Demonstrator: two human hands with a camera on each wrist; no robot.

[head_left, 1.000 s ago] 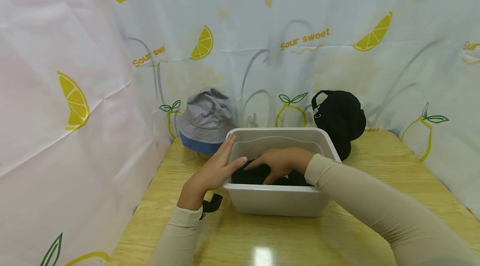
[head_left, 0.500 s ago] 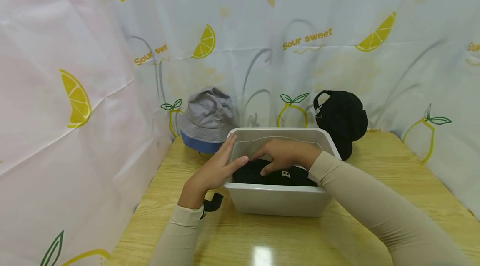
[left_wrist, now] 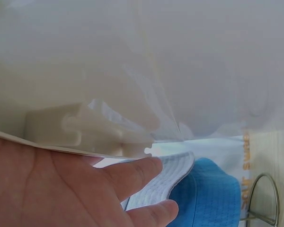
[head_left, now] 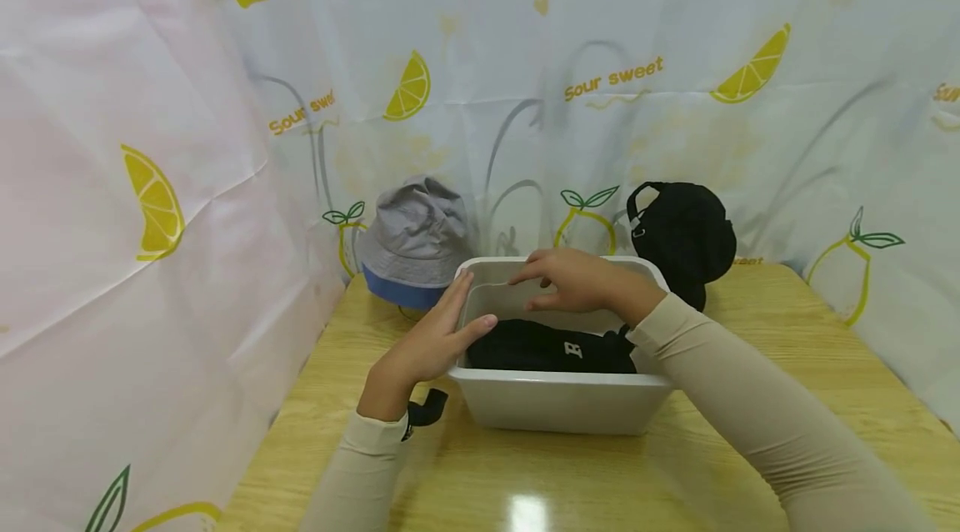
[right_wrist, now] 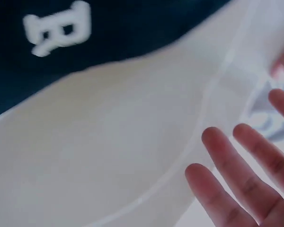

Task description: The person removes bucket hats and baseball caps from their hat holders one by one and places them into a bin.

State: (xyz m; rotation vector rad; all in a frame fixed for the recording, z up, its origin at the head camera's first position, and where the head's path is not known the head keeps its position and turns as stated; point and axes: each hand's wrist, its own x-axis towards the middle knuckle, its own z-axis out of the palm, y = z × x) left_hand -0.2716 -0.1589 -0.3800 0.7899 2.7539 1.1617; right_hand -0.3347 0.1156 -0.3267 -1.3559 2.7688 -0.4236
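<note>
A light grey plastic bin (head_left: 555,403) stands on the table in the head view. Inside it lies a black cap (head_left: 517,346) with a pale letter on its front; the right wrist view shows that letter up close on the dark cloth (right_wrist: 132,30). My left hand (head_left: 427,340) rests against the bin's left rim, fingers straight and thumb over the inside. The left wrist view has this hand (left_wrist: 80,189) along the bin's edge. Above the cap, within the bin's mouth, my right hand (head_left: 573,278) holds nothing, its fingers spread in the right wrist view.
Behind the bin on the left is a grey bucket hat (head_left: 420,232) with a blue underside, near a wire stand (left_wrist: 276,198). Another black cap (head_left: 678,232) is at the back right. A lemon-printed curtain (head_left: 510,40) borders the wooden table (head_left: 450,490).
My right hand has risen off the black cap and moved back toward the bin's far wall. The cap's letter has come into view. My left hand stays at the rim.
</note>
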